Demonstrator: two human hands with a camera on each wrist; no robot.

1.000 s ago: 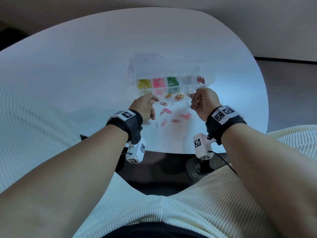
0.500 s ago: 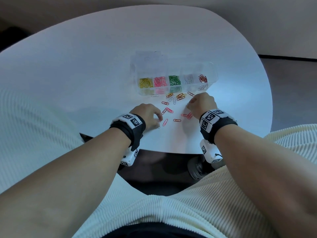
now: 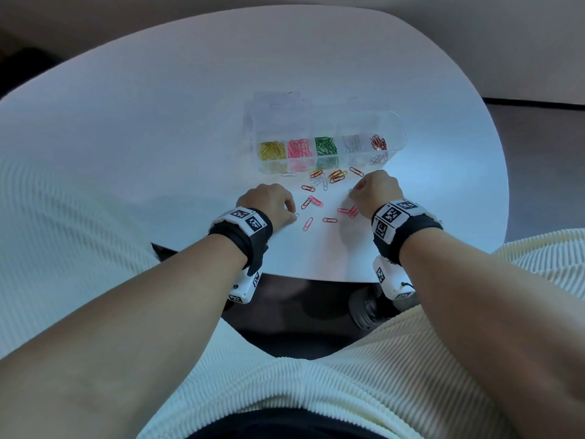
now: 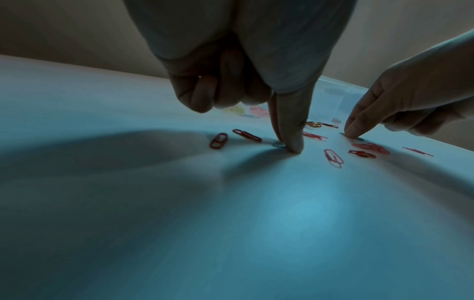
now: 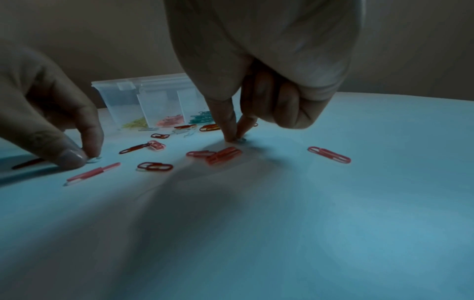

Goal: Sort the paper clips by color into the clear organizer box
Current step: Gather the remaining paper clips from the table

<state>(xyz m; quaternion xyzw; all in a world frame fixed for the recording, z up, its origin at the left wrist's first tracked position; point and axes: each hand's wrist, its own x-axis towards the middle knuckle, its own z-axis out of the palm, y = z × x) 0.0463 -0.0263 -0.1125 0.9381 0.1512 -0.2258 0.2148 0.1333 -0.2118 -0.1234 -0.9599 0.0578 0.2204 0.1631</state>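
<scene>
Near the table's (image 3: 158,122) front edge, our left hand (image 3: 269,202) pinches a pale clip (image 4: 278,144); our right hand (image 3: 376,191) pinches another (image 5: 241,139). The box (image 3: 323,141) sits beyond the loose clips (image 3: 316,201).

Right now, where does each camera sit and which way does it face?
Head: above, looking down at the table, organizer box and both forearms.
Left wrist: low, along the left hand at a pale clip.
Right wrist: low, along the right hand toward the box.
Both wrist views share the loose red clips.
</scene>
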